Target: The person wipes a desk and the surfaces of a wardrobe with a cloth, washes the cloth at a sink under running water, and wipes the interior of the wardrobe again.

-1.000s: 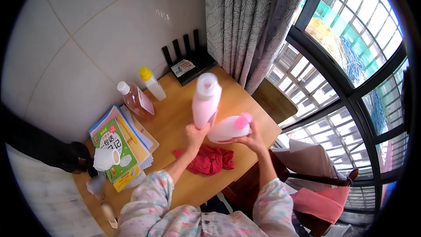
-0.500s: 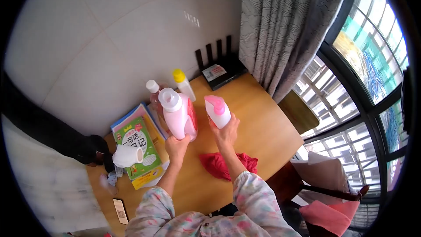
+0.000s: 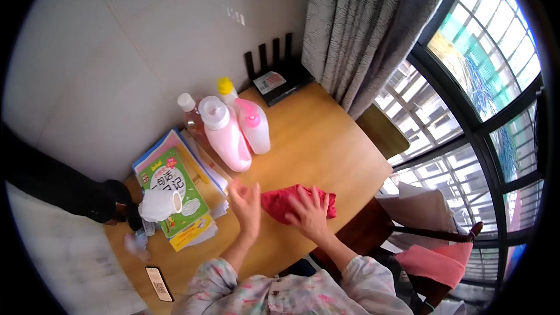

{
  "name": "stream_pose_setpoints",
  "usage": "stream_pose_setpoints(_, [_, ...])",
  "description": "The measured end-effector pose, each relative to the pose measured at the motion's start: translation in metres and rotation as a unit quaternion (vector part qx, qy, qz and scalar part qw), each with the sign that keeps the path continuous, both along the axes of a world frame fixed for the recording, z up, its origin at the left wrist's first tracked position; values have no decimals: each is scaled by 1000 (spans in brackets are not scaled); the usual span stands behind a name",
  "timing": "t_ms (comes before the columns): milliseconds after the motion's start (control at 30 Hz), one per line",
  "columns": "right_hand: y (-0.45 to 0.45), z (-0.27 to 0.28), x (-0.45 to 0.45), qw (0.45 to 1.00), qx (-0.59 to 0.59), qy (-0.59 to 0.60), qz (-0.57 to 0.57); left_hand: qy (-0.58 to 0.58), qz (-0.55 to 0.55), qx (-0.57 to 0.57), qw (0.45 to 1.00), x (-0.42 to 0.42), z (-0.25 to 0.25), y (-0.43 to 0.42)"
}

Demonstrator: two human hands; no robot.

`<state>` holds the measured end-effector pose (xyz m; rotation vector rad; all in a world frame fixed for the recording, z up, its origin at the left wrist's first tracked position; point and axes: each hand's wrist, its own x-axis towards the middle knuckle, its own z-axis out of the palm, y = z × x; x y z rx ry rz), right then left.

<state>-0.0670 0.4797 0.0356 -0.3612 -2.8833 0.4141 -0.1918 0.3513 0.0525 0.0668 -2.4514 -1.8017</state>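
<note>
My right hand [image 3: 310, 213] lies with spread fingers on a crumpled red cloth [image 3: 279, 203] near the table's front edge. My left hand [image 3: 247, 209] hovers to the left of the cloth, fingers apart and holding nothing, a little blurred. Beyond the hands stands a large pink bottle [image 3: 228, 143] with a translucent cap. Close against its right side is a white bottle with a pink pump top [image 3: 256, 131]. Behind them are a clear bottle with a white cap [image 3: 191, 114] and a yellow-capped bottle [image 3: 226, 88], partly hidden.
At left, a stack of books and papers [image 3: 186, 192] carries a white paper roll [image 3: 160, 205]. A phone [image 3: 158, 284] lies at the front left. The black router [image 3: 283, 81] sits by the wall, and a chair with pink cloth [image 3: 434, 262] stands at right.
Both hands have let go of the bottles, which now stand side by side at the back left. My right hand has come down onto the red cloth; my left hand has drawn back, opened.
</note>
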Motion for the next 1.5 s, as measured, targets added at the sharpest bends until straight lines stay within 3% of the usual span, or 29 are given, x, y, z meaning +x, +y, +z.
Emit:
stream_pose_setpoints(67, [8,-13,20,998,31,-11,49,108,-247,-109,957,44,-24,2])
stream_pose_setpoints(100, [16,-18,12,999,29,-11,39,212,-349,-268,873,57,-48,4])
stream_pose_setpoints(167, [26,-30,-6,1000,15,-11,20,200,-358,-324,853,52,-50,18])
stream_pose_setpoints(333, [93,-37,-81,998,28,55,-20,202,-369,-277,864,-28,-69,100])
stream_pose_setpoints(600, [201,-54,-204,997,34,63,-18,191,-314,-291,883,-147,-100,216])
stream_pose_setpoints(800, [242,-59,-240,997,25,74,-27,142,-298,-340,881,-185,-99,263])
stream_pose_setpoints(967, [241,-58,-190,991,5,118,-58,181,-349,-320,862,-157,-100,261])
stream_pose_setpoints(1200, [244,-45,-7,984,35,66,-164,210,-461,-264,821,9,-86,278])
stream_pose_setpoints(1500, [76,-44,79,973,22,78,-218,225,-506,-243,797,92,-79,109])
